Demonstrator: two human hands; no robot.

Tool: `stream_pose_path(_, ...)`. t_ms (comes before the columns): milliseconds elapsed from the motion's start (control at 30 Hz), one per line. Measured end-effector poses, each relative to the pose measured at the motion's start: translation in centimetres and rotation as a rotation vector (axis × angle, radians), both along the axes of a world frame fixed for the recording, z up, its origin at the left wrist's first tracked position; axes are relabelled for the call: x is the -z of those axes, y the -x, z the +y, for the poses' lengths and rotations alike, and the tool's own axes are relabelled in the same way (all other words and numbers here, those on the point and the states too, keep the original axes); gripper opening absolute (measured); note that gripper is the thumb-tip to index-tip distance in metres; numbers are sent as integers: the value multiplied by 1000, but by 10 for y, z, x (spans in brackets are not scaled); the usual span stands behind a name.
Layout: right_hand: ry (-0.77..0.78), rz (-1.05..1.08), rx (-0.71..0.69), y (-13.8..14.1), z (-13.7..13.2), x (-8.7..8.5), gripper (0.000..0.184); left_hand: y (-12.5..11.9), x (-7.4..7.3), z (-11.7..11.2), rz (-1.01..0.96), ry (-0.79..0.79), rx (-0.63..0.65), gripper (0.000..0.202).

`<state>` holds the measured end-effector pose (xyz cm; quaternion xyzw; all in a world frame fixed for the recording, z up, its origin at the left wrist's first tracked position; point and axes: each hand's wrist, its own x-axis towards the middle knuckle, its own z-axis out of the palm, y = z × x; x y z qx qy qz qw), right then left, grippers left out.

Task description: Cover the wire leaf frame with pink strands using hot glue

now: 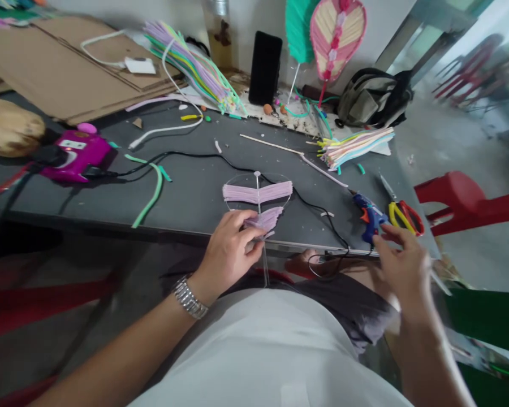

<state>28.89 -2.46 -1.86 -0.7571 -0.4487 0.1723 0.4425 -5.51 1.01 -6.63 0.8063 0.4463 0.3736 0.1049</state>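
My left hand (233, 246) is closed in a pinch at the lower part of a leaf-shaped wire frame (258, 176) with a central stem. Lilac fuzzy strips (258, 193) lie across the frame in a V-shaped band; a second lilac bunch (271, 219) is partly hidden by my fingers. The stem runs down past the table edge toward my lap. At the table's right, my right hand (405, 260) has thumb and fingertips closed at the rear of a blue glue gun (368, 213). Yellow-and-red handled scissors (401, 212) lie just beyond it.
A black cord (212, 156) crosses the table from a magenta power strip (78, 155). Bundles of coloured pipe cleaners (199, 70) and pale ones (358, 148) lie behind. A phone (264, 68) stands at the back, near cardboard (68, 73) and a bag (375, 99).
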Motion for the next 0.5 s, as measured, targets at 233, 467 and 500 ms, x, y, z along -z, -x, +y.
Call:
stream_pose_path(233, -437, -641, -967, 117, -14, 44, 34, 0, 1, 0, -19, 10, 22, 18)
stream_pose_path(467, -563, -691, -1017, 132, 11, 64, 32, 0, 2, -1, -39, -7, 1, 15)
stream_pose_path(500, -553, -670, -985, 132, 12, 64, 32, -1, 2, -2, -40, -2, -1, 14)
